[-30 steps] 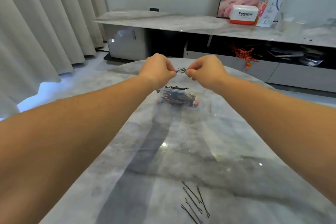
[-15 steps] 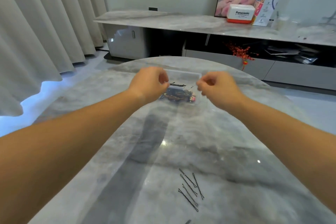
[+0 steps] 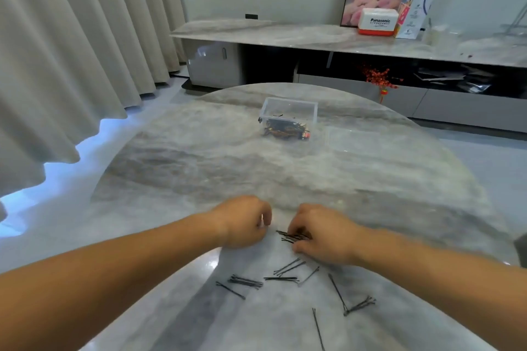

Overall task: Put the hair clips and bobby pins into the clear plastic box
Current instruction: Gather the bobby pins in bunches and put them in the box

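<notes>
Our right hand [image 3: 322, 234] pinches several bobby pins [image 3: 293, 236] near the table [image 3: 370, 179] edge; our left hand [image 3: 245, 222] curls empty. The box [image 3: 288, 115] sits well apart, so thin pins may slip during transfer.

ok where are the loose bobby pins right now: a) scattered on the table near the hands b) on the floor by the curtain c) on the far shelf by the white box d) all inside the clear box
a: bobby pins lie scattered on the table just in front of the hands, with the right hand on one bunch, while the clear box sits farther back.
</notes>
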`<state>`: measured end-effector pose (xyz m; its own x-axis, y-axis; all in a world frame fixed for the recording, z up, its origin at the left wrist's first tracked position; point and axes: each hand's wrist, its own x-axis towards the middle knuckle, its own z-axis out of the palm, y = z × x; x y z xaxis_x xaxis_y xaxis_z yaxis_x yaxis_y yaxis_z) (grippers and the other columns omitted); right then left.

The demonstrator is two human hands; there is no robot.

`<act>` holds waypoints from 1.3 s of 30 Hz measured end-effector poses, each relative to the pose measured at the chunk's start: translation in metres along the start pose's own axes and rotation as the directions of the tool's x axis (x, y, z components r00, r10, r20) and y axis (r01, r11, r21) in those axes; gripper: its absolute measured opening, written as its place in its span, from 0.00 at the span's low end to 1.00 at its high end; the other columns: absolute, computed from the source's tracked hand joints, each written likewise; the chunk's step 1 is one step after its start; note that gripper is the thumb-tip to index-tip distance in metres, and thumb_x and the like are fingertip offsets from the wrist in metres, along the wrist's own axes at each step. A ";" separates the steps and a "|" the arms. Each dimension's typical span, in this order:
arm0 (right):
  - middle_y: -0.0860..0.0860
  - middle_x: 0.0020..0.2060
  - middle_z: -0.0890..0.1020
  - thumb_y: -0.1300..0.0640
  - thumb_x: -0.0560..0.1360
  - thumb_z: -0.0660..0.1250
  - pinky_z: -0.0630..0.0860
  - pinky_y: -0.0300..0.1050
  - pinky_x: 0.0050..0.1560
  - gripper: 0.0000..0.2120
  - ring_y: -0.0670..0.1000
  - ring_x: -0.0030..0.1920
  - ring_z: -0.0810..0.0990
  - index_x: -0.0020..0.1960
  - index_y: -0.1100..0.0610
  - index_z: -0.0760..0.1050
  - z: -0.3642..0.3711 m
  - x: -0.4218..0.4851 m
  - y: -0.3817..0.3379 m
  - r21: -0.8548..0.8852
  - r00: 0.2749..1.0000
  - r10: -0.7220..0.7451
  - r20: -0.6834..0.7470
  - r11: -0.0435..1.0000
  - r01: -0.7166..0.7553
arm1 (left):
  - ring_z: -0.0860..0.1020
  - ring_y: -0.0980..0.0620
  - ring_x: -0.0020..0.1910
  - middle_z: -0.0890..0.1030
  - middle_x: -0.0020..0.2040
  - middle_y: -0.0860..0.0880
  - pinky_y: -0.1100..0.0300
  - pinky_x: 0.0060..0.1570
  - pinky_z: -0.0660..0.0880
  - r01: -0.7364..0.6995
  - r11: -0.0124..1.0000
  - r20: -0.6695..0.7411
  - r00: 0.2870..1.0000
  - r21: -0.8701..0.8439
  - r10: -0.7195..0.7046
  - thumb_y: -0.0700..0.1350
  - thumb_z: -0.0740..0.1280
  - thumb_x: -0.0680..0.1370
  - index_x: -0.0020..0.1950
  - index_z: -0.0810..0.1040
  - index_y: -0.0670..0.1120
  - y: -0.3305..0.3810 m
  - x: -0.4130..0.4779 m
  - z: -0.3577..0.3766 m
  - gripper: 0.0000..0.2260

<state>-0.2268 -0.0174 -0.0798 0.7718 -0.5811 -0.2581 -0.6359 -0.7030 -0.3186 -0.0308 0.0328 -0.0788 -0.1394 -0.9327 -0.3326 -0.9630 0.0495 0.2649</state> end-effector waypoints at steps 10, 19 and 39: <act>0.45 0.54 0.80 0.57 0.75 0.66 0.74 0.38 0.54 0.13 0.45 0.52 0.78 0.59 0.50 0.79 0.005 -0.062 -0.011 0.095 0.997 -0.071 0.030 0.993 0.068 | 0.76 0.50 0.55 0.68 0.56 0.56 0.55 0.56 0.77 0.015 0.999 0.331 0.943 0.037 -0.026 0.52 0.74 0.72 0.67 0.70 0.56 0.003 -0.084 0.009 0.26; 0.45 0.53 0.71 0.50 0.64 0.79 0.74 0.43 0.49 0.29 0.49 0.49 0.74 0.60 0.47 0.70 0.008 -0.099 0.013 -0.122 0.962 0.167 0.215 0.982 -0.143 | 0.76 0.45 0.58 0.74 0.63 0.46 0.55 0.57 0.74 0.000 1.000 0.194 0.981 0.002 0.000 0.50 0.69 0.77 0.64 0.74 0.48 0.045 -0.088 0.036 0.17; 0.46 0.48 0.75 0.41 0.60 0.79 0.76 0.43 0.51 0.30 0.47 0.46 0.77 0.57 0.48 0.74 0.012 -0.068 0.008 0.259 0.962 0.270 0.050 0.926 -0.273 | 0.77 0.50 0.51 0.76 0.50 0.53 0.57 0.50 0.76 0.041 0.994 -0.031 0.999 -0.102 -0.045 0.50 0.75 0.73 0.57 0.77 0.50 0.045 -0.064 0.040 0.15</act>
<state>-0.2838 0.0215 -0.0754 0.5708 -0.7281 -0.3795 -0.7989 -0.3860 -0.4612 -0.0741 0.1092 -0.0819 -0.0889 -0.9446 -0.3160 -0.9396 -0.0258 0.3414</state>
